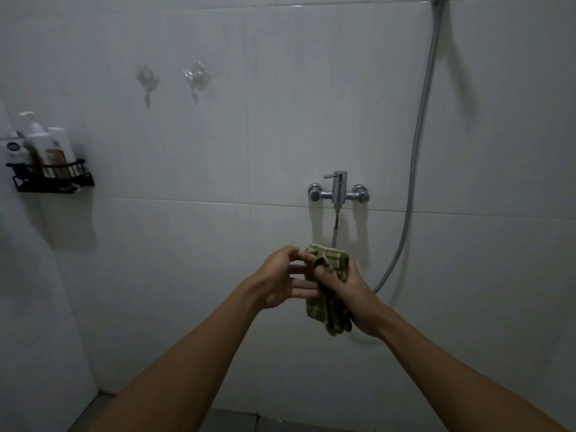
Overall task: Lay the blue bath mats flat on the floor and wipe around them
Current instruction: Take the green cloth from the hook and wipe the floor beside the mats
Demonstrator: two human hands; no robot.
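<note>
Right hand (pixel 352 291): curled round a green checked cloth (pixel 327 288), held up before the tiled wall (pixel 187 244).
Left hand (pixel 280 279): fingers straight, tips apparently touching the cloth's edge.
Tap (pixel 339 190): on the wall above the cloth.
Hose (pixel 417 151): hangs at right.
Rack (pixel 53 179): far left, holding bottles (pixel 40 145).

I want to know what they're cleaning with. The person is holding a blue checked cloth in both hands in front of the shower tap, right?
Not quite: the cloth is green checked, not blue. The head view shows it bunched in the right hand, with the left hand touching its edge, in front of the shower tap on the white tiled wall.
</note>
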